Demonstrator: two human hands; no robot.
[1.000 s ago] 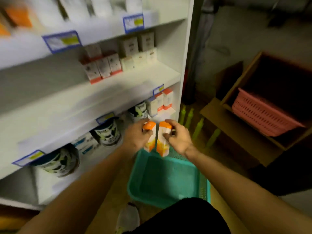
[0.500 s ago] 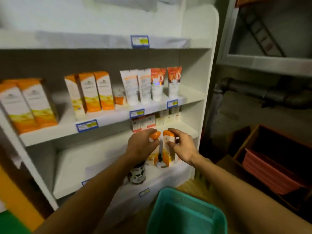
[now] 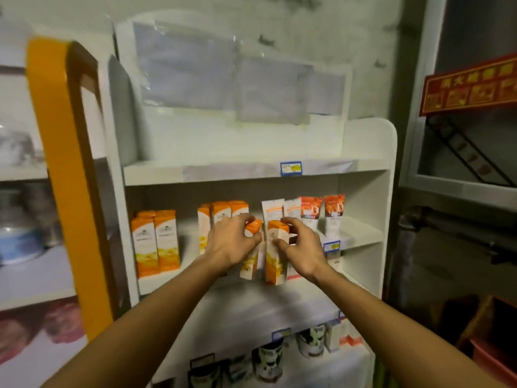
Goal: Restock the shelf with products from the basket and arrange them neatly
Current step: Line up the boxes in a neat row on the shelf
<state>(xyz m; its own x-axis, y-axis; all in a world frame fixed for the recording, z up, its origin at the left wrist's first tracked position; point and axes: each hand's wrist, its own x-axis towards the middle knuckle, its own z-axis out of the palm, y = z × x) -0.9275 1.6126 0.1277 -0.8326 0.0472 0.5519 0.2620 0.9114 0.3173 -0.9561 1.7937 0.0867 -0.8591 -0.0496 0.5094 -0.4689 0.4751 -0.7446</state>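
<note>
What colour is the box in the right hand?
Orange and white; the box shows best in the head view.

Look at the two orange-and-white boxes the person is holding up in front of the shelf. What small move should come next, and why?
Probably carry both boxes forward and set them down upright on the shelf board, beside the matching boxes. The left hand grips one box, the right hand grips the other box, and both hang in front of that board, not yet resting on it.
</note>
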